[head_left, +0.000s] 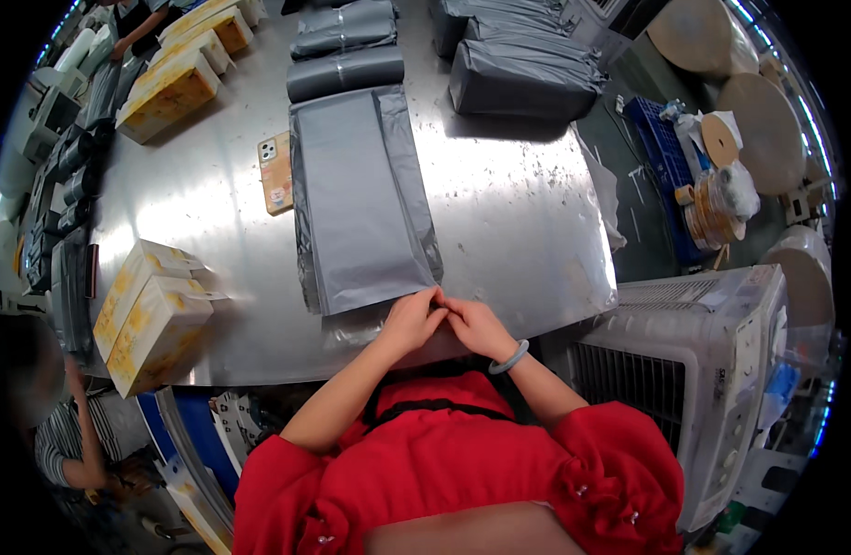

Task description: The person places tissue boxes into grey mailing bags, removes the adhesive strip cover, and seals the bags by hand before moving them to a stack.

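Observation:
Both my hands meet at the near right corner of a stack of flat grey plastic bags point(361, 203) lying lengthwise on the metal table. My left hand point(411, 320) has its fingers drawn together at that corner. Against it, my right hand point(479, 330), with a pale bangle on the wrist, is closed in a pinch. Whatever sits between the fingertips is too small and hidden to name. Left of the stack lies a phone in a patterned orange case point(276, 173). Beyond its far end is a rolled grey bundle of bags point(345, 74).
Piles of grey bags point(525, 83) sit at the table's far right. Yellow-and-white bundles point(157, 314) stand at the left edge, with more point(171, 92) farther back. A grey air cooler point(666, 361) adjoins the right edge. A person in stripes point(79, 435) is at lower left.

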{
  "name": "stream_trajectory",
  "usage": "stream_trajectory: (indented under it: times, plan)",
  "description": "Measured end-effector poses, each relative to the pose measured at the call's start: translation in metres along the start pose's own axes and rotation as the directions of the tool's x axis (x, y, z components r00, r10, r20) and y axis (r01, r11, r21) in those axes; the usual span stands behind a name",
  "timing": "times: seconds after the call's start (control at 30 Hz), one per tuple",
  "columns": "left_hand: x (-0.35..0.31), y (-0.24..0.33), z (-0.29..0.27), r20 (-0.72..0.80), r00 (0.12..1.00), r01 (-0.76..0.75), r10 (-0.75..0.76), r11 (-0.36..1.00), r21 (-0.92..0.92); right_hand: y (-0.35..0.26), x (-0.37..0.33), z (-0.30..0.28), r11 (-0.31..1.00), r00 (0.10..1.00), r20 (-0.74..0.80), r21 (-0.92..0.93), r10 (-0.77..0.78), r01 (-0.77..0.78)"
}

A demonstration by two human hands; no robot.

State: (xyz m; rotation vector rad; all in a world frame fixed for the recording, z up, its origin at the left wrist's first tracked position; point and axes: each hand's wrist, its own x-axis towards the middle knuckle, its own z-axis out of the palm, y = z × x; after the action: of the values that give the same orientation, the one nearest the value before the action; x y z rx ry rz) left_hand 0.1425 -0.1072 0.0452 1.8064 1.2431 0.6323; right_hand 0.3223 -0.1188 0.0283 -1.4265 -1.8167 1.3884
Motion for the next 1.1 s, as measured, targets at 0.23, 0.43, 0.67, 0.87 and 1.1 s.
stream_trajectory:
  times: [0.23, 0.43, 0.67, 0.87, 1.1]
  plan:
    - [-0.199, -0.056, -0.025, -0.158, 0.986, 0.098, -0.060, 0.966, 0.240, -0.008, -0.015, -0.032, 0.922, 0.966, 0.200, 0.316, 0.164, -0.222]
    - [-0.180, -0.033, -0.122, 0.014, 0.989, 0.109, -0.145, 0.797, 0.594, -0.053, 0.026, -0.072, 0.340, 0.651, 0.432, -0.600, -0.624, 0.724]
    - [-0.042, -0.053, -0.149, 0.364, 0.850, -0.524, 0.381, 0.541, 0.658, -0.036, 0.074, -0.048, 0.454, 0.606, 0.244, -0.471, -0.757, 0.756]
    - [-0.003, -0.050, -0.118, -0.558, 0.793, 0.134, -0.245, 0.963, -0.232, -0.049, 0.096, -0.019, 0.991, 0.863, -0.501, 0.067, -0.068, 0.117]
    - [0.037, -0.080, -0.095, -0.659, 0.743, 0.248, -0.117, 0.963, 0.109, -0.006, 0.142, -0.023, 0.991, 0.931, -0.340, 0.050, 0.135, -0.126]
